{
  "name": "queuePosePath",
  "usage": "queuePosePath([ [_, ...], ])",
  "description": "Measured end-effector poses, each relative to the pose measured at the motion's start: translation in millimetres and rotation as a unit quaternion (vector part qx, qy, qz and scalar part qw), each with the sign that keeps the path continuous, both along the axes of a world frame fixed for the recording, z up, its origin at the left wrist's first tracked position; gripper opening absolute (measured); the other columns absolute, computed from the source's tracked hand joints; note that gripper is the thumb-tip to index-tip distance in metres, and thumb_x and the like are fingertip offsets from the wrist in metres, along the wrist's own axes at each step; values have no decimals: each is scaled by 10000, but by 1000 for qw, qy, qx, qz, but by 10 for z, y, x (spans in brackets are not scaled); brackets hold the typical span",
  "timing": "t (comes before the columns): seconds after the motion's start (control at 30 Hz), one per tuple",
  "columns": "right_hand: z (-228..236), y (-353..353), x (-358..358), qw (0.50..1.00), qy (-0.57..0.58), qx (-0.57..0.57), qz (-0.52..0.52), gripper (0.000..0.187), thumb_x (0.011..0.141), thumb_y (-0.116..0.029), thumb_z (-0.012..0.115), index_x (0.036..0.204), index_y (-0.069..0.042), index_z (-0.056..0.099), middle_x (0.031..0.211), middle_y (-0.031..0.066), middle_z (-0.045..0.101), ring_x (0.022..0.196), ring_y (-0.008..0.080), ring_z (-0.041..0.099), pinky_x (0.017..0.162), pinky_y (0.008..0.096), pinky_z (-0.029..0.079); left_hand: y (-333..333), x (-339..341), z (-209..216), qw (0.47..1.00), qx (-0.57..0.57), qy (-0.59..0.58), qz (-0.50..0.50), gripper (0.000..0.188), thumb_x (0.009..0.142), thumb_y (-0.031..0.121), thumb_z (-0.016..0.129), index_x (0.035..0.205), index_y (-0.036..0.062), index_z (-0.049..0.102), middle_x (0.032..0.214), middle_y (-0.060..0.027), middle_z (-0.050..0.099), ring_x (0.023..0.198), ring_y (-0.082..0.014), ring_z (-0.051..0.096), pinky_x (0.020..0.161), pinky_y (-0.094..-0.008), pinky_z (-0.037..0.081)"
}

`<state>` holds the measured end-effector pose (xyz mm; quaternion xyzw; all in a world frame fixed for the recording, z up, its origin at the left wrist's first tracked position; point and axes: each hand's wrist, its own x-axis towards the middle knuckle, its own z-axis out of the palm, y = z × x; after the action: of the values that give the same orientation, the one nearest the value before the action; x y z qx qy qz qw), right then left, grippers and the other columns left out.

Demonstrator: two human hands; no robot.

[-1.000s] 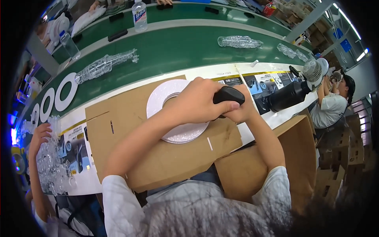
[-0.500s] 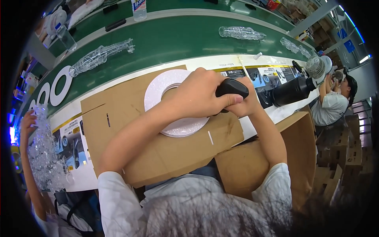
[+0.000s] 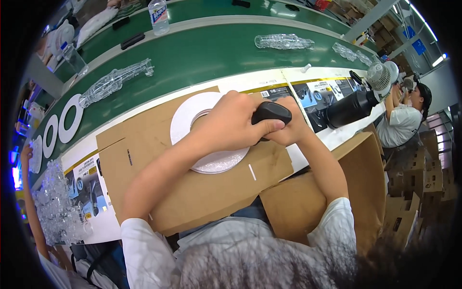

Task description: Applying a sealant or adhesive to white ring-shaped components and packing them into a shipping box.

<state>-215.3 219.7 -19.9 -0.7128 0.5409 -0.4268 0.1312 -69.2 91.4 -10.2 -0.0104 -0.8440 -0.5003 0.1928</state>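
Both my hands are closed on a black rounded object (image 3: 272, 112), like a smooth handle, whose lower part is hidden. My left hand (image 3: 231, 119) wraps it from the left, its thumb lying along the near side. From the right, my right hand (image 3: 292, 126) grips the same object, with its fingers partly covered. Beneath my left hand and forearm, a stack of white speckled rings (image 3: 221, 163) rests on a flat brown cardboard sheet (image 3: 207, 202). The middle of the rings is partly hidden by my left hand.
A black bottle (image 3: 353, 110) lies right of my hands, near a small white fan (image 3: 380, 77). An open carton (image 3: 356, 178) stands at lower right. Clear plastic pieces (image 3: 118, 82) and white rings (image 3: 71, 118) lie on the green belt (image 3: 202, 53). A co-worker's hand (image 3: 27, 153) is at far left.
The view has shifted slightly, and my hands appear a little further left, still gripping the black object. At far left, the co-worker's hand has moved with a clear piece toward the belt.
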Motion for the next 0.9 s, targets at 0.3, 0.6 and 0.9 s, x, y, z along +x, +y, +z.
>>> queuePosePath([
  [0.3,34,20,-13,999,16,-30,-19,320,581,-93,768,890,-37,709,749,98,700,636,254,682,587,297,525,32,20,162,1000,-27,-6,0,340,809,361,740,803,22,704,640,-171,646,594,-329,641,585,-398,498],
  [0.6,58,6,-63,998,39,-42,-14,329,591,-73,760,905,-3,693,788,108,695,621,253,669,561,304,510,7,-36,81,999,-40,8,-6,301,811,355,740,887,64,733,638,-163,648,581,-333,633,588,-391,500],
  [0.9,-9,-7,-92,998,39,-52,-7,365,597,-81,754,948,-5,690,726,95,674,582,260,646,548,304,501,-24,-20,112,998,-49,-26,-22,318,826,251,746,1072,51,715,794,-176,709,709,-316,689,670,-354,520],
])
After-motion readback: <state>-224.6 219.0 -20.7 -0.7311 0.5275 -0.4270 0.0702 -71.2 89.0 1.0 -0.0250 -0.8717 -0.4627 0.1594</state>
